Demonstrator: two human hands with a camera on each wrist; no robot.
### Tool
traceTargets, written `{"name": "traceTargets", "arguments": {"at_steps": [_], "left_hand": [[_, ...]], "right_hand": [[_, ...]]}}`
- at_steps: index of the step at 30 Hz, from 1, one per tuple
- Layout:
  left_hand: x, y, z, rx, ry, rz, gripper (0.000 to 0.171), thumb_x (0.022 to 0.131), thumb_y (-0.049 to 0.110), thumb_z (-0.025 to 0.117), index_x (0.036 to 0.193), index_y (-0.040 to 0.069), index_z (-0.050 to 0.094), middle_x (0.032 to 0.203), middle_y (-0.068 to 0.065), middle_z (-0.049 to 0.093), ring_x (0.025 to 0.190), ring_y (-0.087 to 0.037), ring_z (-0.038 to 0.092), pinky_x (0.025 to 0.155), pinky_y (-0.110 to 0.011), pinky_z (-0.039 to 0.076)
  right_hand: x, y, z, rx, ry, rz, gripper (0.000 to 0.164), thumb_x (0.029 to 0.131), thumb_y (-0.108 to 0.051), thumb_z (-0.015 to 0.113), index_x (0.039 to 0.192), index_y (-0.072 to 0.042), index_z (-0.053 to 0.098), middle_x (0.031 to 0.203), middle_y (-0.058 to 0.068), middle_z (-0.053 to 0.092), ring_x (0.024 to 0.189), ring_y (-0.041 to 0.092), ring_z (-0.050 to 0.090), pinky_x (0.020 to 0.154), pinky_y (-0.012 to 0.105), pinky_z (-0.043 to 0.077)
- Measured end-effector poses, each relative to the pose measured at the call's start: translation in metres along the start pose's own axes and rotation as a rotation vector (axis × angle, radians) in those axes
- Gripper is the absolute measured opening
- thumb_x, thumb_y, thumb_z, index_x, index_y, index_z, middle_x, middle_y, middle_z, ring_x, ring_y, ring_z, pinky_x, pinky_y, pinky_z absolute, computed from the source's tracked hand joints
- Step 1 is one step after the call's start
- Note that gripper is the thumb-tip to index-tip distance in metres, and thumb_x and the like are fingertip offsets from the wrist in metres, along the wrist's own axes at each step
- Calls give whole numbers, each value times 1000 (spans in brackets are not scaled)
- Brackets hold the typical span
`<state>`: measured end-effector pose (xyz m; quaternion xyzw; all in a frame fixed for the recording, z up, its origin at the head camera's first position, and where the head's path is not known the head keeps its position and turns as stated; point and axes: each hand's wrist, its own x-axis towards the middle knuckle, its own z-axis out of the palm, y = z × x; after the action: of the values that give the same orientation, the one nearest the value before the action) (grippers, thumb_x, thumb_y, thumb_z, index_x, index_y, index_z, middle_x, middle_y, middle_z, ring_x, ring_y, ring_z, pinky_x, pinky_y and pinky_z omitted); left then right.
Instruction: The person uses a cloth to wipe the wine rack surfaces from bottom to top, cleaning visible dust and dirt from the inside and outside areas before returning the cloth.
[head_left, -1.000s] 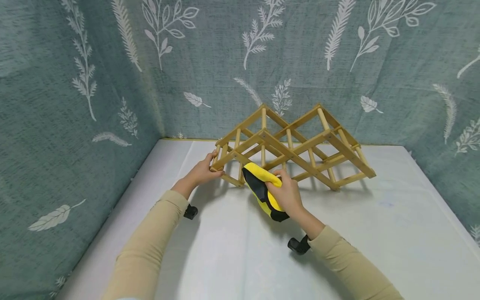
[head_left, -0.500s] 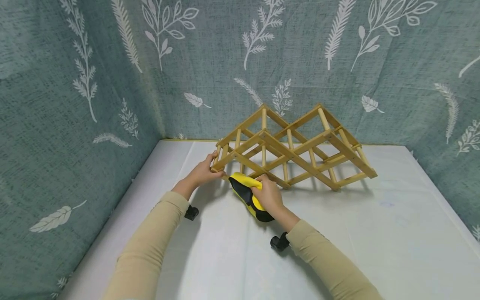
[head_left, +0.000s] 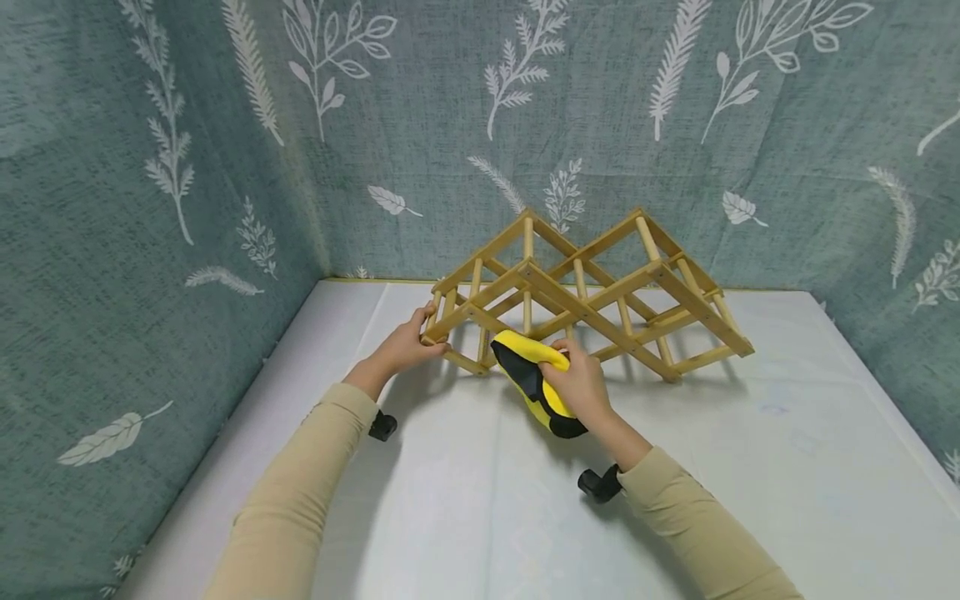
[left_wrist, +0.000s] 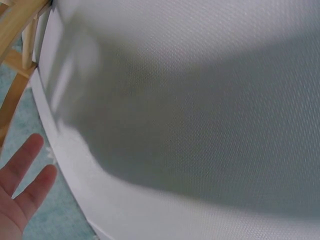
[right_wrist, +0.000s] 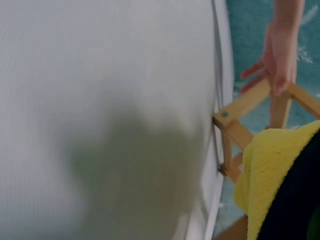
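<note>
A wooden lattice wine rack (head_left: pixel 581 308) stands in zigzag form at the back of the white table. My left hand (head_left: pixel 405 340) grips the lower corner at its left end; the right wrist view shows the thumb of that left hand (right_wrist: pixel 280 57) over the slat, some fingers stretched out. In my right hand (head_left: pixel 581 387) a soft yellow-and-black cloth (head_left: pixel 521 372) is pinched between thumb and fingers, just in front of the rack's lower slats. Whether the cloth touches the wood cannot be told. Its fuzzy yellow side (right_wrist: pixel 270 165) fills a corner of the right wrist view.
Teal curtains (head_left: pixel 420 108) with white leaf prints hang behind and to the left and right of the white table (head_left: pixel 435 500). Black wrist-camera mounts (head_left: pixel 600 485) jut out under both forearms.
My right hand swept left with the cloth along the rack's front half a second ago and has come back right. The left hand and the rack stay in place.
</note>
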<state>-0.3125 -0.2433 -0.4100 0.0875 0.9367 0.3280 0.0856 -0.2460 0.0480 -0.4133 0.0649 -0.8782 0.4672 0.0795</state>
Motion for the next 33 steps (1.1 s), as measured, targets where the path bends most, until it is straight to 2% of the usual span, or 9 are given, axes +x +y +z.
{"name": "traceTargets", "arguments": {"at_steps": [6, 11, 14, 17, 24, 26, 28, 33], "left_hand": [[1, 2, 0, -6, -4, -5, 79, 85, 36, 62, 145, 12, 16, 141, -19, 38, 125, -36, 41, 99, -50, 36], [3, 1, 0, -27, 1, 8, 80, 85, 35, 62, 146, 12, 16, 147, -13, 30, 124, -34, 43, 100, -48, 37], [3, -1, 0, -31, 0, 7, 80, 85, 34, 62, 146, 12, 15, 146, -14, 31, 123, -34, 44, 99, -48, 37], [2, -1, 0, -19, -4, -2, 80, 85, 35, 62, 146, 13, 15, 141, -18, 38, 123, -35, 43, 99, -49, 37], [2, -1, 1, -13, -11, -4, 80, 85, 36, 62, 146, 14, 14, 140, -19, 39, 124, -35, 43, 99, -49, 37], [2, -1, 0, -15, -12, -2, 80, 85, 36, 61, 146, 13, 14, 143, -17, 35, 123, -35, 43, 98, -49, 37], [2, -1, 0, -18, -13, -3, 80, 85, 36, 61, 146, 13, 14, 142, -17, 37, 122, -35, 44, 97, -49, 38], [3, -1, 1, -25, -13, -8, 80, 85, 36, 62, 146, 13, 14, 136, -20, 44, 121, -35, 45, 96, -49, 39]], "right_hand": [[1, 3, -23, 42, 24, 13, 32, 83, -19, 66, 109, -2, 57, 100, 19, 66, 72, 24, 62, 56, 23, 47], [7, -3, -41, 46, 83, -19, 30, 84, -19, 65, 108, -2, 56, 100, 19, 64, 73, 26, 60, 58, 25, 46], [10, -3, -50, 15, 97, -9, 30, 84, -21, 64, 108, -3, 56, 100, 17, 63, 72, 26, 57, 59, 26, 45], [10, -3, -57, -3, 103, 7, 31, 84, -21, 65, 108, -3, 57, 101, 18, 64, 72, 26, 58, 59, 26, 45], [1, -6, -74, 2, 177, -79, 27, 83, -16, 66, 104, -2, 57, 96, 20, 66, 70, 28, 61, 57, 23, 46], [-3, -8, -76, 14, 193, -99, 26, 83, -15, 66, 103, -2, 56, 96, 20, 66, 70, 26, 60, 56, 22, 45], [-7, -10, -76, 32, 186, -110, 25, 83, -14, 66, 102, -3, 56, 93, 19, 66, 67, 25, 58, 55, 22, 45], [-9, -12, -59, 35, 98, -123, 24, 83, -16, 66, 101, -4, 57, 90, 15, 65, 63, 21, 54, 55, 25, 45]]}}
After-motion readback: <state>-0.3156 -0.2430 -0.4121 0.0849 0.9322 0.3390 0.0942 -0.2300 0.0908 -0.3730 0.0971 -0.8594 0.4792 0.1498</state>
